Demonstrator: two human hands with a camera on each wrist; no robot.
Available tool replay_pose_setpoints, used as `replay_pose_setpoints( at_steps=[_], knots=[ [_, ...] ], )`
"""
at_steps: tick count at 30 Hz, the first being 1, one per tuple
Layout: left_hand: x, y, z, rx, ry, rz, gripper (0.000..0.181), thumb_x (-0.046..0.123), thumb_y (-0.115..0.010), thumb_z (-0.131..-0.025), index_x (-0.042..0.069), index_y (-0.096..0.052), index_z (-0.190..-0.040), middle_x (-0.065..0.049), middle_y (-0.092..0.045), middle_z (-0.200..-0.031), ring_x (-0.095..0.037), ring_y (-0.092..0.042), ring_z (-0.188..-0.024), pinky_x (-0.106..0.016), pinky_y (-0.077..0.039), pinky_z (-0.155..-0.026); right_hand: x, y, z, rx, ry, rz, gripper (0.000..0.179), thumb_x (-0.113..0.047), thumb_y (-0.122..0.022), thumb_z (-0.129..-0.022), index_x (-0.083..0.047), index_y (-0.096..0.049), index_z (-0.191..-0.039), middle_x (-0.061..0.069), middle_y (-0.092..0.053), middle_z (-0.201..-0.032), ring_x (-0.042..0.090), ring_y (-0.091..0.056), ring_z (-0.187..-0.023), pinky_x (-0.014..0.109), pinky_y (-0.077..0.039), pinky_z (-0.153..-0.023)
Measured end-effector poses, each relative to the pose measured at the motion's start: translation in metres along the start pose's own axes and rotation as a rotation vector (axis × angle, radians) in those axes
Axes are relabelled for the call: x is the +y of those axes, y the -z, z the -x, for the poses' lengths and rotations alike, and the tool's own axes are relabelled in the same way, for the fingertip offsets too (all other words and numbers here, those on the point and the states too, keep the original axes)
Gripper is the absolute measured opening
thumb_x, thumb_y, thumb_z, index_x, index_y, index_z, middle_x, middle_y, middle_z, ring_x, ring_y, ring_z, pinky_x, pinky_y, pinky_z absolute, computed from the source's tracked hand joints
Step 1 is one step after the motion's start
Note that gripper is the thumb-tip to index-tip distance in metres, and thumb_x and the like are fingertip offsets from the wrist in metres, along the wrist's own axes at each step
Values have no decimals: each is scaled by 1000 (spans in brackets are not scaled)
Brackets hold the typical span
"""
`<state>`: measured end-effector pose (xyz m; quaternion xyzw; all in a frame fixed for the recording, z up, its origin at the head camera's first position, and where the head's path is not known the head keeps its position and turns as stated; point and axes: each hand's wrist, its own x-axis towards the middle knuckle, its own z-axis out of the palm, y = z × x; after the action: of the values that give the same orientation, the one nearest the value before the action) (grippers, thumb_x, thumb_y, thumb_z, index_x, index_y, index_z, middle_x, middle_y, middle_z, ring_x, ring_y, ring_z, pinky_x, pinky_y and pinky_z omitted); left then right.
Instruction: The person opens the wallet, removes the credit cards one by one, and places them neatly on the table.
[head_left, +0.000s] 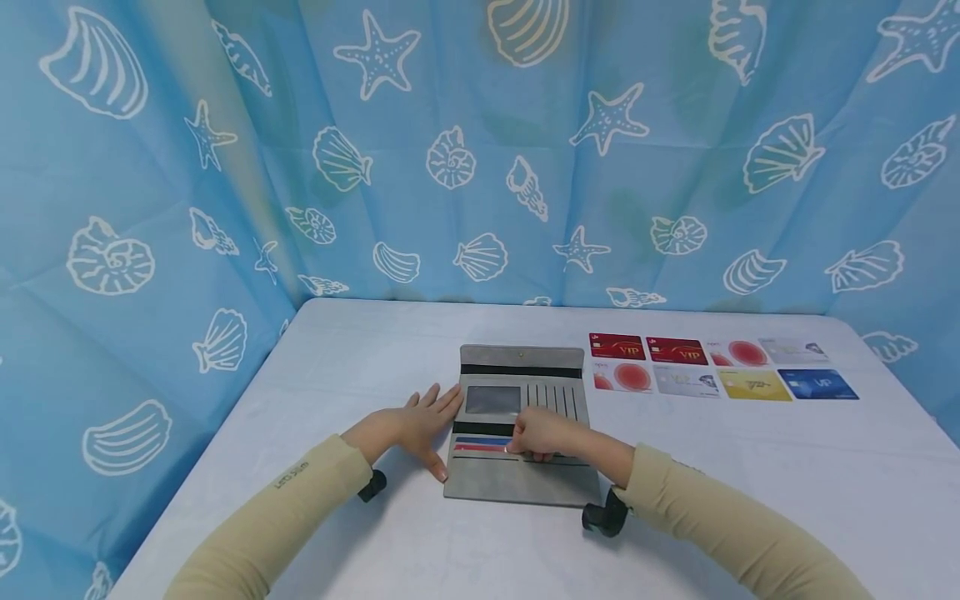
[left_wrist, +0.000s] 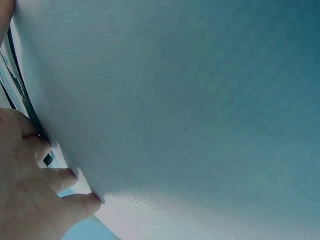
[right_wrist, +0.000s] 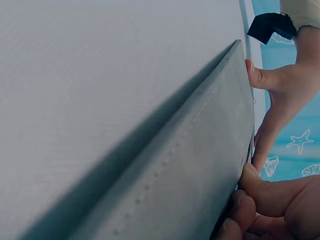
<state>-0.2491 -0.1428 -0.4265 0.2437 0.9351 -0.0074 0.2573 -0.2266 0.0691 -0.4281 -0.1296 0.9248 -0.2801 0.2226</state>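
Note:
A grey long wallet (head_left: 517, 487) lies unfolded on the table, with card slots and a clear window (head_left: 492, 400). In its lower left slots, a blue card (head_left: 472, 441) and a red card (head_left: 474, 448) show as strips. My left hand (head_left: 423, 425) rests along the wallet's left edge, fingers spread; the left wrist view shows its fingertips (left_wrist: 90, 202) on the white surface. My right hand (head_left: 543, 432) pinches the red card's right end, its fingers curled. In the right wrist view, thumb and fingers (right_wrist: 257, 187) meet at the slot; the card itself is mostly hidden there.
Several cards lie in two rows right of the wallet, among them a red VIP card (head_left: 617, 346), a yellow card (head_left: 754, 385) and a blue card (head_left: 817, 384). Blue curtains (head_left: 450, 208) with shell prints hang behind the white table (head_left: 360, 350).

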Motion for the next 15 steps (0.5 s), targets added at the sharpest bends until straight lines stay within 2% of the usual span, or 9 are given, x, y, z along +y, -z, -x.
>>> replay_pose_setpoints(
  at_steps=[6,15],
  knots=[
    [0,0,0,-2,6,-2,124,57,-76,-59,13,-1,-148,-3,7,-155,-32,9,-140,-52,0,-111,-4,0,2,0,-18,-1,21,-14,-59,-89,-6,-59,-69,0,-48,-59,12,-48,-53,23,-45,-49],
    [1,2,2,-6,-15,2,124,54,-77,-60,12,-1,-148,-4,6,-155,-32,9,-140,-51,-1,-111,-3,1,-1,20,-16,-51,28,-12,-51,-93,-5,-55,-67,1,-48,-57,11,-48,-48,24,-49,-47]
  ],
)
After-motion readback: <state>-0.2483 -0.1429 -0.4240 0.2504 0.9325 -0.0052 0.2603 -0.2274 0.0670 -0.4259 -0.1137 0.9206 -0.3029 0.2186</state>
